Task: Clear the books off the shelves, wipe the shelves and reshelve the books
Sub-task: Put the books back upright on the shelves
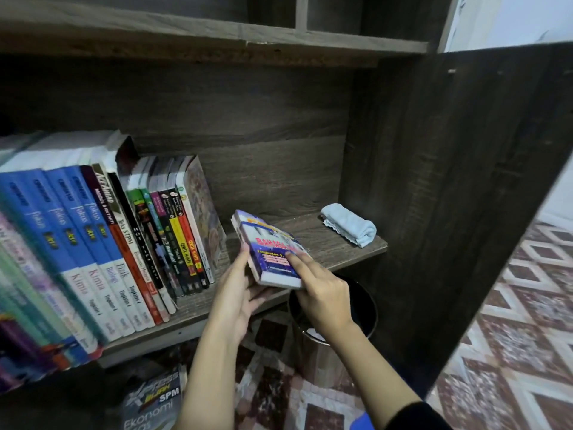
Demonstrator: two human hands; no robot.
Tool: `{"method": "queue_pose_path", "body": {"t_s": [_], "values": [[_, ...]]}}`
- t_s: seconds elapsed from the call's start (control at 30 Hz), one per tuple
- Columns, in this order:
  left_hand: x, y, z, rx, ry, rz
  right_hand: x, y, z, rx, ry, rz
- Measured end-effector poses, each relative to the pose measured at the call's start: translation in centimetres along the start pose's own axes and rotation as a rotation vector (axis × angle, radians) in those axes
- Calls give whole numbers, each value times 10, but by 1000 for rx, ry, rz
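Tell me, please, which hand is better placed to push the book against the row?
The right hand, probably: it holds the book from the side away from the row; the left hand sits between book and row.

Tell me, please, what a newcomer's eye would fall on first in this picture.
First, the book in mid-frame, held by the left hand and right hand at the front edge of the shelf. Next, the row of books standing on the left part of it, and the folded pale-blue cloth lying at its right end.
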State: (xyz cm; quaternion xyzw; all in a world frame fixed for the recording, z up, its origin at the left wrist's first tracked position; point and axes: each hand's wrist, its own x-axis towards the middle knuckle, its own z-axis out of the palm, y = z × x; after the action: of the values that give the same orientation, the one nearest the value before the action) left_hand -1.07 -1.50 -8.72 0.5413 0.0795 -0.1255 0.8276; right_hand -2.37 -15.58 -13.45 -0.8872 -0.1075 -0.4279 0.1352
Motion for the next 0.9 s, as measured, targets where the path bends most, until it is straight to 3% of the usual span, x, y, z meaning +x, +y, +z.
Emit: {"method": "queue_pose_path", "body": {"t_s": [0.17, 0.33, 0.63, 0.8, 0.9], "values": [[7, -10, -2, -33, 75, -78, 12, -7, -7, 227, 153, 209], [6, -22, 11, -67, 13, -181, 26, -30, -11, 585, 197, 712], [7, -29, 17, -148, 47, -81, 32, -36, 13, 1111, 418, 1423], [10, -33, 21, -108, 89, -75, 27, -31, 24, 1296, 590, 1642], [10, -36, 24, 24, 89, -38, 24, -29, 31, 1288, 631, 1697]]}}
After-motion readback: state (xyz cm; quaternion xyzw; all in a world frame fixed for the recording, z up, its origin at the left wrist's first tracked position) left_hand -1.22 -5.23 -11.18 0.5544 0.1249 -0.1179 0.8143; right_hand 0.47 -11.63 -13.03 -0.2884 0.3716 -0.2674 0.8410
